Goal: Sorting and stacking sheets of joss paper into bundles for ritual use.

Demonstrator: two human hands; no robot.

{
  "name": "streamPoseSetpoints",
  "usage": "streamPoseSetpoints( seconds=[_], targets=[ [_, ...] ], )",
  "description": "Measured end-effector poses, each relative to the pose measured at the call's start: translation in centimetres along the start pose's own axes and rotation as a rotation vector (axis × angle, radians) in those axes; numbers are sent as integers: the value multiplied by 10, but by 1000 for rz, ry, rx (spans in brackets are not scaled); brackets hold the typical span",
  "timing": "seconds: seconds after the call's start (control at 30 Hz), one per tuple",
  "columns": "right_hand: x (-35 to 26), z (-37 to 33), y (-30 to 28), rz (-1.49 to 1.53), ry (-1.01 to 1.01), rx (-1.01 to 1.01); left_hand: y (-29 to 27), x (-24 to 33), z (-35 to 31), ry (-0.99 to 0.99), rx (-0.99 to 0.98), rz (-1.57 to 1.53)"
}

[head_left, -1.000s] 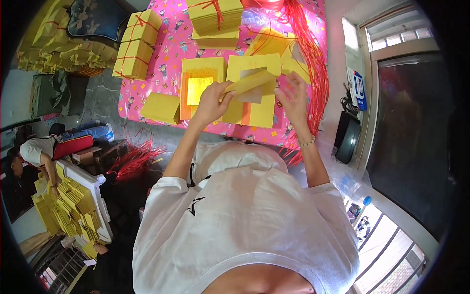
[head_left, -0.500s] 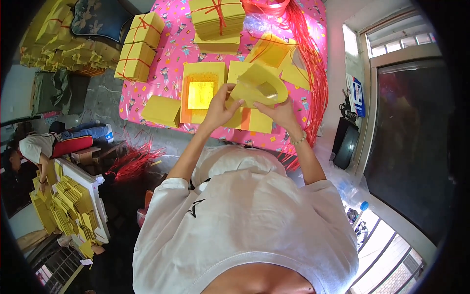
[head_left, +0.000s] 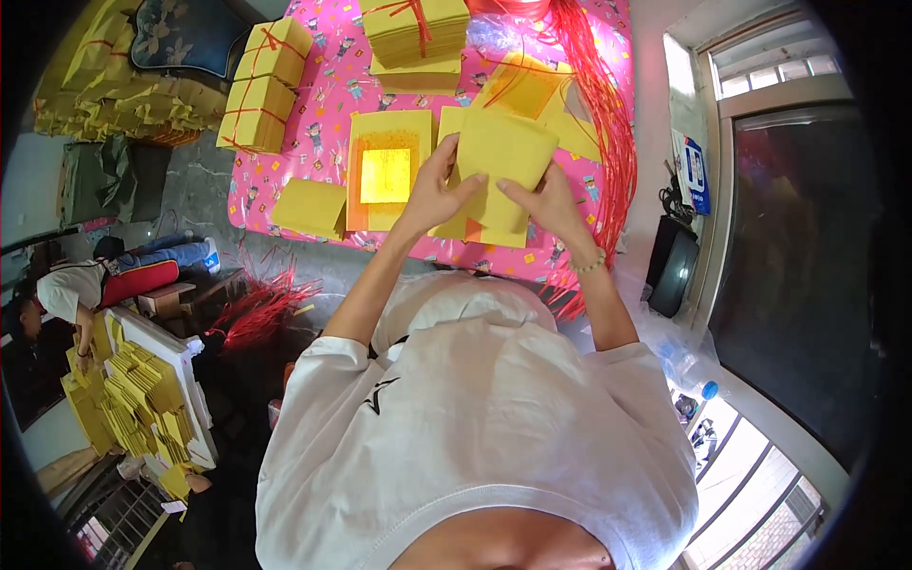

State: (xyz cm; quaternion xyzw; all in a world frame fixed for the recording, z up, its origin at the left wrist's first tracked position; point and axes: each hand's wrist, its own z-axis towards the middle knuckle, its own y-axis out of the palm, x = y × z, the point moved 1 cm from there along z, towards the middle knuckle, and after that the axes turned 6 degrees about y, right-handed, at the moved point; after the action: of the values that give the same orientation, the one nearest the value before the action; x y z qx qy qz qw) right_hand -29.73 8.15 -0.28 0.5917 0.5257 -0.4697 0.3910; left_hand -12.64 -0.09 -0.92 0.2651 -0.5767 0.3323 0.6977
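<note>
Between my two hands is a folded yellow paper sheet [head_left: 503, 152], its plain outer side up. My left hand [head_left: 439, 190] grips its left edge, thumb on top and fingers behind. On the right edge, my right hand [head_left: 553, 204] pinches it the same way. Below the sheet lie more yellow papers [head_left: 499, 233], partly hidden by it. Left of my left hand sits a yellow sheet with an orange print and a shiny gold square [head_left: 387, 176]. A small stack of folded yellow paper [head_left: 311, 209] rests farther left.
The pink patterned table cover [head_left: 323, 119] carries red-tied yellow paper bundles [head_left: 258, 104] at the left and a taller bundle [head_left: 415, 38] at the back. Red plastic strands [head_left: 608, 123] hang along the right side. A co-worker [head_left: 81, 294] handles yellow stacks [head_left: 142, 394] at far left.
The paper was bent open, showing its printed inside; now it is folded flatter with the plain side up. Both hands still hold its edges.
</note>
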Motion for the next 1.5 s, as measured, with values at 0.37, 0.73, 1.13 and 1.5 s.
streamPoseSetpoints(
  seconds=[0.37, 0.73, 1.13, 1.5],
  targets=[
    [-19, -4, -1, 240, 98, 13, 0, 22, 15, -527, 29, -403],
    [-18, -6, -1, 246, 81, -34, 4, 35, 17, -490, -5, -434],
    [-19, -21, 7, 147, -79, 35, 20, 42, 0, -187, 79, -354],
    [-24, -21, 5, 164, -71, 37, 26, 47, 0, -92, 121, -328]
  ],
)
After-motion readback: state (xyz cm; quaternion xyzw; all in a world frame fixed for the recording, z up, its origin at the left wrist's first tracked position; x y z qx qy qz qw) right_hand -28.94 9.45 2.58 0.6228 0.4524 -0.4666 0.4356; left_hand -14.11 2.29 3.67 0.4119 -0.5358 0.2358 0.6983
